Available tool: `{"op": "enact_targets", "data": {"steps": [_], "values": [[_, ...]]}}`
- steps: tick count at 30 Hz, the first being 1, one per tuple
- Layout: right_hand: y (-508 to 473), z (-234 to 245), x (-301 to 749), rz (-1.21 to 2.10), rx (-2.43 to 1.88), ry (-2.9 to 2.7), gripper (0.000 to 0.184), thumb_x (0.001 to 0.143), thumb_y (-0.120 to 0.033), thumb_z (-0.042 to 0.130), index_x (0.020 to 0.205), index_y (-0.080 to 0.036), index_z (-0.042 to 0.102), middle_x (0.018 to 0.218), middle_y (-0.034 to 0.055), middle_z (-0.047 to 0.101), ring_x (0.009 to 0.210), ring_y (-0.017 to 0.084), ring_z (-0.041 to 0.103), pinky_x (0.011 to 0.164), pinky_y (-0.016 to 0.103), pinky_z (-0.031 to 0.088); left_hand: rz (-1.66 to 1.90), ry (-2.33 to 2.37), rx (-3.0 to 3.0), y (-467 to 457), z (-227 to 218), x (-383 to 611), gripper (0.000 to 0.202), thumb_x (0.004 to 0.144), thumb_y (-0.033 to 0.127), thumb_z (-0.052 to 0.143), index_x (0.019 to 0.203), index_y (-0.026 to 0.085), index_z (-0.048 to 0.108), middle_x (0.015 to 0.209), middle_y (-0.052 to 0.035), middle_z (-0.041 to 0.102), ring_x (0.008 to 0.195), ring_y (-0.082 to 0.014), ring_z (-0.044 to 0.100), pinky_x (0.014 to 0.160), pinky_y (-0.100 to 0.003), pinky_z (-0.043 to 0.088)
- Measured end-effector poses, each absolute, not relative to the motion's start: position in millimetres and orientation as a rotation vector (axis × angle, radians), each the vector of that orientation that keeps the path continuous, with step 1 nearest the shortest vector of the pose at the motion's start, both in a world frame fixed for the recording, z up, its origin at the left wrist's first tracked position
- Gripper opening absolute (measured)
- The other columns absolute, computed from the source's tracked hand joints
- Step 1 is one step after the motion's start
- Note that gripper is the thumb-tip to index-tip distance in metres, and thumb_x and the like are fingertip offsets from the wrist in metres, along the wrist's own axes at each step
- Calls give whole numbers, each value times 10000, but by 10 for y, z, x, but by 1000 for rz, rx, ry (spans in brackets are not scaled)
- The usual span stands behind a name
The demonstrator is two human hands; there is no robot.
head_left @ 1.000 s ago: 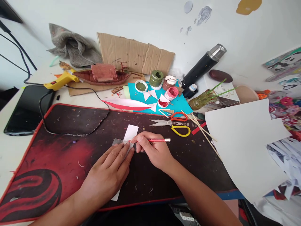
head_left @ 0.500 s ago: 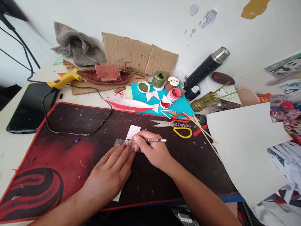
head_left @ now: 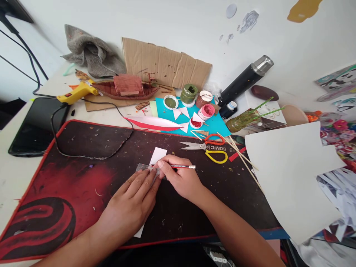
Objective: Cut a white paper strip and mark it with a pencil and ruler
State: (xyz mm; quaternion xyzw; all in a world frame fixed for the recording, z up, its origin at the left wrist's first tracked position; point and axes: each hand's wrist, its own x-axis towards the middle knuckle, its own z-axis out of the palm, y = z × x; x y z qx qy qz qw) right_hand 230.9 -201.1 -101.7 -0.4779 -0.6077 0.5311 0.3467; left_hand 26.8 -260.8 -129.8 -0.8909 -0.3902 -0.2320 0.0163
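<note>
My left hand lies flat with its fingers stretched out, pressing a clear ruler down across a strip of white paper. The strip runs underneath that hand, and its lower end shows below the wrist side. In my right hand is a red and black pencil, pinched with its tip side at the ruler's upper edge. Fingers partly hide the pencil's point and any mark on the paper. The strip rests on a dark desk mat with a red border.
Scissors lie open beyond my right hand, near thin sticks. A red and white paper boat shape touches a blue sheet bearing paint jars. Farther back are a model boat, a yellow glue gun and a flask.
Both hands stay in nearly the same place. The pencil has shifted very slightly left, its rear end a touch lower.
</note>
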Motion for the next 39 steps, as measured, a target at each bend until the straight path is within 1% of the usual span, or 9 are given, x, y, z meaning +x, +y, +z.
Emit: {"op": "enact_targets", "data": {"steps": [5, 8, 13, 17, 21, 31, 33, 35, 39], "values": [[-2012, -984, 2311, 1350, -1238, -1621, 277, 1117, -318, 596, 921, -218, 765, 767, -20, 714, 749, 143, 684, 769, 253, 544, -724, -1194, -2776, -2602, -1288, 268, 396, 1081, 177, 538, 1423, 62, 700, 1455, -169, 749, 1362, -300, 675, 1292, -443, 424], [-2019, -951, 2321, 1341, -1237, -1656, 272, 1113, -316, 601, 910, -219, 754, 771, -22, 716, 744, 144, 683, 772, 256, 536, -719, -1187, -2778, -2602, -1300, 269, 392, 1078, 178, 550, 1416, 51, 704, 1453, -180, 748, 1355, -308, 678, 1299, -451, 414], [-2049, -938, 2363, 1340, -1239, -1664, 261, 1115, -311, 599, 917, -220, 742, 765, -26, 716, 745, 144, 692, 775, 256, 532, -717, -1191, -2779, -2606, -1310, 269, 387, 1077, 179, 563, 1420, 66, 705, 1475, -164, 741, 1362, -299, 675, 1311, -442, 402], [-2068, -929, 2425, 1347, -1266, -1654, 277, 1116, -323, 595, 901, -218, 735, 743, -27, 703, 717, 141, 667, 758, 256, 529, -678, -1197, -2766, -2604, -1297, 256, 395, 1074, 186, 569, 1434, 90, 701, 1465, -140, 753, 1358, -286, 684, 1276, -431, 447], [-2087, -888, 2507, 1348, -1312, -1655, 318, 1118, -340, 581, 860, -221, 724, 722, -23, 703, 704, 143, 664, 753, 262, 528, -598, -1136, -2743, -2585, -1273, 239, 395, 1070, 173, 567, 1433, 86, 693, 1451, -140, 760, 1340, -286, 697, 1227, -430, 494], [-2253, -951, 2700, 1279, -1374, -1491, 331, 1131, -404, 603, 947, -209, 798, 703, -12, 712, 635, 139, 651, 656, 264, 534, -582, -1108, -2731, -2565, -1255, 239, 371, 1069, 164, 574, 1411, 86, 696, 1446, -148, 760, 1323, -291, 706, 1187, -430, 520], [-2306, -978, 2737, 1249, -1362, -1456, 336, 1139, -434, 606, 992, -211, 809, 733, -4, 731, 644, 145, 670, 648, 266, 549, -581, -1097, -2729, -2563, -1260, 240, 370, 1069, 165, 574, 1409, 88, 697, 1442, -149, 762, 1318, -290, 708, 1180, -429, 523], [-2357, -996, 2775, 1181, -1337, -1505, 311, 1140, -438, 621, 1044, -223, 823, 806, 13, 767, 692, 155, 708, 682, 276, 579, -586, -1100, -2727, -2560, -1258, 241, 369, 1070, 169, 576, 1407, 79, 695, 1435, -154, 764, 1307, -300, 709, 1165, -440, 524], [-2439, -1022, 2846, 964, -1250, -1753, 228, 1159, -340, 612, 1168, -259, 826, 1029, 63, 823, 924, 202, 785, 843, 328, 624, -589, -1108, -2724, -2557, -1238, 248, 344, 1069, 169, 580, 1374, 79, 710, 1393, -152, 781, 1249, -308, 719, 1121, -458, 526]]}}
